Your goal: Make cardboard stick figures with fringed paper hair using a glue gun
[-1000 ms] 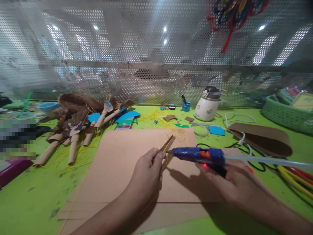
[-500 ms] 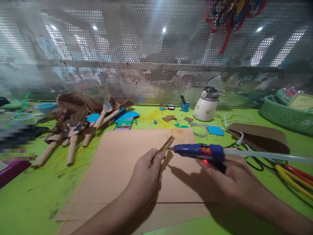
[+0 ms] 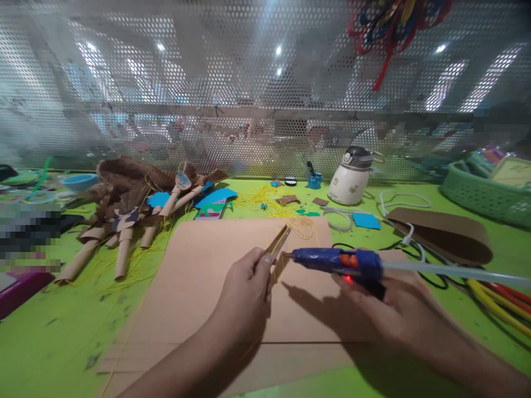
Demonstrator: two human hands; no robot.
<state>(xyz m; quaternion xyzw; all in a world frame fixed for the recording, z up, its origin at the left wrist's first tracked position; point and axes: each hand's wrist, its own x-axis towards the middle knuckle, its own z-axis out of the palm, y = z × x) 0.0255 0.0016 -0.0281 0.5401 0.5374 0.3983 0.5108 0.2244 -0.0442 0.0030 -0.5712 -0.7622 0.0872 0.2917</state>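
Observation:
Between the thumb and fingers of my left hand (image 3: 249, 282) is a narrow folded brown paper strip (image 3: 279, 239), pointing up and away, with yellow string along it. My right hand (image 3: 388, 304) is wrapped round a blue glue gun (image 3: 336, 261), its red light lit and a clear glue stick (image 3: 440, 268) running out of its back. The gun's nozzle points left, a short gap to the right of the strip. Both hands are above stacked light-brown paper sheets (image 3: 199, 276). Loose yellow string (image 3: 302, 226) curls at the sheets' far edge.
Brown paper figures (image 3: 124, 221) with rolled limbs lie at the left. Behind the sheets stand a white bottle (image 3: 350, 179) and a small blue pot (image 3: 314, 181). At the right are a curled brown sheet (image 3: 443, 232), cables, yellow-handled scissors (image 3: 498, 304) and a green basket (image 3: 481, 193).
My left hand and the brown strip have shifted slightly left. The gap between the strip and the nozzle has widened, while the glue gun has hardly moved.

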